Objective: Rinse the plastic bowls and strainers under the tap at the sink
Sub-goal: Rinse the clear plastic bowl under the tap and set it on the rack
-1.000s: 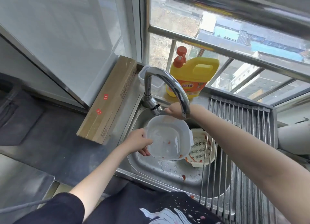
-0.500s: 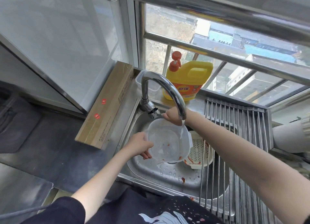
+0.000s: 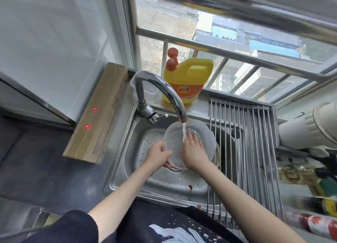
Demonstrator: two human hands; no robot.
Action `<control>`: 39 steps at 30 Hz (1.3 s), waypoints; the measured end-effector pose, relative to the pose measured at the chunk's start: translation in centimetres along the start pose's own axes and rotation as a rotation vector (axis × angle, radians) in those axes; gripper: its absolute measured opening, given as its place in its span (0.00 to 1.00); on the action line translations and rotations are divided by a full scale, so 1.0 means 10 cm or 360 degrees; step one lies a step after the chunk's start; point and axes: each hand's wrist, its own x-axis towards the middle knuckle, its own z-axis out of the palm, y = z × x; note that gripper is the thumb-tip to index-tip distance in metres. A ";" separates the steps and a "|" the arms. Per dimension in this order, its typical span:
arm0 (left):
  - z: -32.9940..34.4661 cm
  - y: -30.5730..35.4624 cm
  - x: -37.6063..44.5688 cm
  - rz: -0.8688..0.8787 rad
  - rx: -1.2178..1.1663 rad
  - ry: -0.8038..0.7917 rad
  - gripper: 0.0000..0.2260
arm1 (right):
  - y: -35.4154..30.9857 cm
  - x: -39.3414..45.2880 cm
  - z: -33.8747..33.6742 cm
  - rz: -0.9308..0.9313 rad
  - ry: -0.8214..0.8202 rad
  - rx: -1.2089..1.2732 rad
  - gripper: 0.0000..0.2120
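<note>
Mid-frame, your left hand (image 3: 158, 155) grips the plastic bowl's (image 3: 206, 135) rim under the running tap (image 3: 160, 89) — your right hand (image 3: 194, 151) lies flat inside, fingers straight.

Sink (image 3: 127, 151) & tap (image 3: 160, 86) are showing shiny, smooth stainless metal, wet w/ droplets. Bowl (image 3: 206, 133) is looking like translucent, frosted plastic. Rack (image 3: 242, 133) is gleaming w/ polished metal rods. Soap jug (image 3: 191, 75) is looking glossy yellow plastic. Box (image 3: 98, 111) is showing matt brown cardboard. Countertop (image 3: 36, 160) is looking dark, matt.
</note>
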 end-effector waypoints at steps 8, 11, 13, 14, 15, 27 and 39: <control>-0.01 -0.08 0.05 -0.0001 0.0063 -0.0012 0.06 | 0.09 0.08 -0.04 -0.0151 -0.0102 -0.0294 0.36; -0.05 -0.08 0.06 -0.0026 0.0095 -0.0069 0.07 | 0.06 0.12 0.01 -0.0460 -0.0279 -0.0281 0.34; -0.08 -0.08 0.07 -0.0025 0.0135 -0.0101 0.09 | 0.14 0.18 -0.02 -0.0288 -0.0071 -0.0406 0.35; -0.08 -0.07 0.06 -0.0022 0.0154 -0.0111 0.10 | 0.13 0.18 -0.02 -0.0202 -0.0053 -0.0379 0.36; -0.08 -0.07 0.06 -0.0028 0.0175 -0.0112 0.09 | 0.09 0.17 0.01 -0.0234 -0.0119 -0.0328 0.36; -0.14 0.02 0.07 -0.0140 0.0386 -0.0210 0.10 | 0.19 0.16 0.06 -0.0237 -0.0261 -0.0145 0.33; -0.20 0.12 -0.01 0.0137 0.0542 0.0016 0.09 | 0.05 0.03 0.15 -0.0447 -0.0292 0.0075 0.35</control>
